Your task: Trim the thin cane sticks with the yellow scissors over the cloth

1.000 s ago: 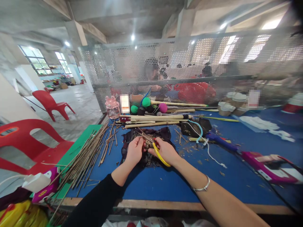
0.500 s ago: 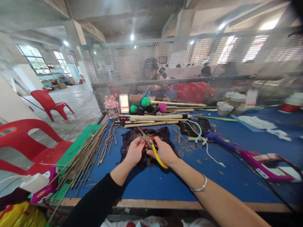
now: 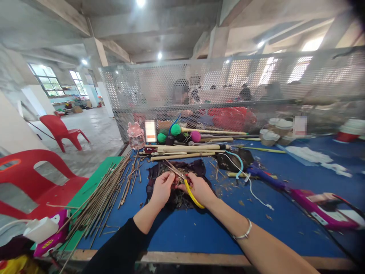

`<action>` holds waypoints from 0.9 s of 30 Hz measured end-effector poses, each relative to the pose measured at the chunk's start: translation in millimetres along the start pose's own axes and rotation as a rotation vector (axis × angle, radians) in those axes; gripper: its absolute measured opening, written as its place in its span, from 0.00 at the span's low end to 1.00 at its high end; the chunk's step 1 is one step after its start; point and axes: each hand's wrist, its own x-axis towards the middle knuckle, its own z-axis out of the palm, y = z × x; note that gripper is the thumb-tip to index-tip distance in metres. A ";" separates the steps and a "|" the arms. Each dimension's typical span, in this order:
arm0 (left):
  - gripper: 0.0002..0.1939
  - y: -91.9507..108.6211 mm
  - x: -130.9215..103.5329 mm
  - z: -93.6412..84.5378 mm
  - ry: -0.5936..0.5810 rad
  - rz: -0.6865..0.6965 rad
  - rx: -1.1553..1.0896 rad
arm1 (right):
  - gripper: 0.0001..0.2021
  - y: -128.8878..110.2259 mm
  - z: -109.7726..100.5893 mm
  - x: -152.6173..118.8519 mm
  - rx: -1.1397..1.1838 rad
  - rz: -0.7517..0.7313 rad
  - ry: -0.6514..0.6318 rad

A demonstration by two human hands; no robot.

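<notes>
At the centre of the frame, a pair of scissors [image 3: 195,196] is held in the right hand [image 3: 203,189], the yellow handle showing along the palm and the blades pointed toward the upper left, above a dark cloth [image 3: 197,166] strewn with brownish bits. The fingers of the right hand are curled around the scissors. By the left hand [image 3: 162,187], just beside the blades, thumb and forefinger are pressed together; whether anything small is pinched between them cannot be told.

Since half a second ago, the whole view has been tipped slightly upward, so that the blue table [image 3: 196,233] is seen lower in the frame. The blades, spread wider then, now appear closer together. For the work, little seems altered otherwise: both hands are kept over the same part of the cloth, and the grip on the scissors is kept.

Much of the cloth is hidden by the hands, and the bits between them are too small to be identified. At the lower left, a yellow bundle [image 3: 21,265] is cut off by the frame's edge. Behind the perforated screen [image 3: 134,89], at upper centre, a person [image 3: 180,93] is only partly made out.
</notes>
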 end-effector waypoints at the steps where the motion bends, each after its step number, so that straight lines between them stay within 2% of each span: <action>1: 0.15 0.2 -0.3 0.5 0.005 -0.005 -0.002 | 0.16 0.1 -0.1 0.2 0.001 0.004 0.004; 6: 0.14 -1.1 -1.1 1.3 -0.004 0.037 0.067 | 0.16 -1.3 -0.3 -0.4 -0.015 0.012 0.010; 12: 0.13 -1.4 -1.5 0.3 -0.070 0.099 0.154 | 0.19 -4.4 1.0 -3.4 -0.001 -0.064 0.048; 22: 0.15 -4.4 0.1 -3.1 -0.030 0.108 0.201 | 0.16 -2.0 -2.1 -0.4 -0.045 -0.012 0.019; 27: 0.16 -3.5 2.3 -4.7 0.059 0.037 0.255 | 0.17 -0.5 -4.0 0.2 -0.033 -0.011 0.056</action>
